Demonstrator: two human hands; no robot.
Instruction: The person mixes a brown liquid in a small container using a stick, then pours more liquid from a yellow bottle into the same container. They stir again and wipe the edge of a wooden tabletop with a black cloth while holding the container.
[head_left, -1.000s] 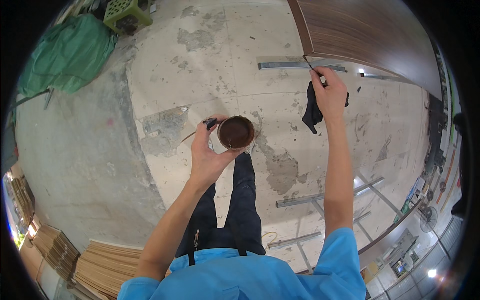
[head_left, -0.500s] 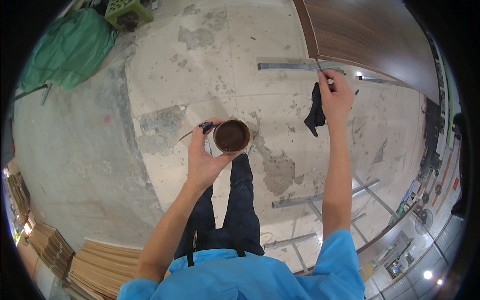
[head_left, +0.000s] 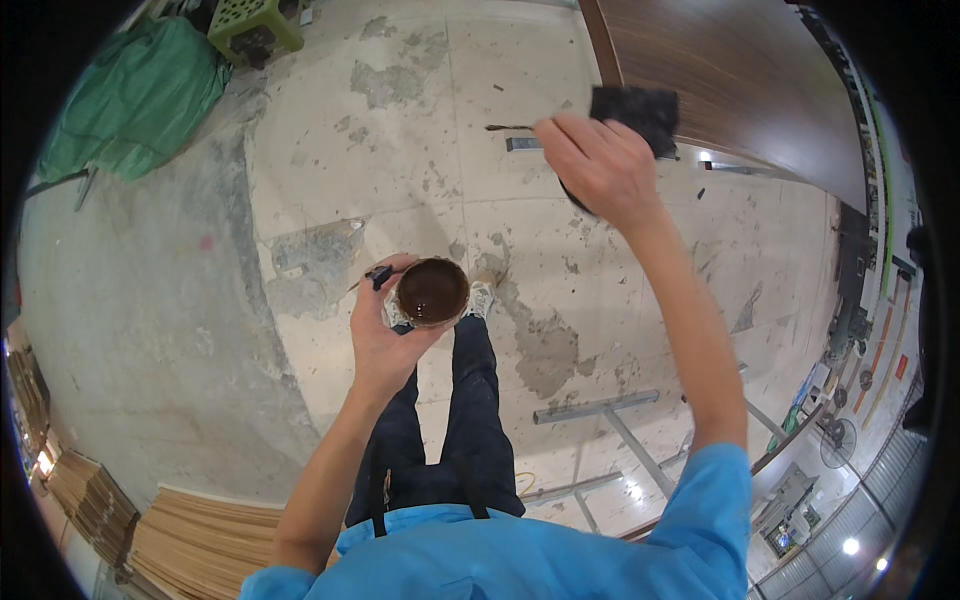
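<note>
My left hand [head_left: 375,335] is wrapped round a small round cup [head_left: 432,292] of dark brown liquid, held over my feet. A thin tool with a black end [head_left: 378,276] is also pinned in that hand's fingers beside the cup. Up and to the right, my right hand [head_left: 600,165] is closed on a thin brush [head_left: 508,128], its brown-coated tip pointing left. A black cloth [head_left: 640,115] shows at that hand, spread out in front of the dark brown wood-grain panel [head_left: 740,70]. How the fingers hold the cloth is hidden.
Metal frame bars [head_left: 600,408] stand to my right, and a short bar end [head_left: 523,145] lies below the panel. At the far left are a green tarp [head_left: 135,95] and a green stool [head_left: 255,28]. Stacked brown sheets [head_left: 205,535] lie at lower left.
My right hand has moved left from the panel's corner, and its brush now points left instead of up. The black cloth has swung up beside the panel. The cup has shifted slightly left and nearer.
</note>
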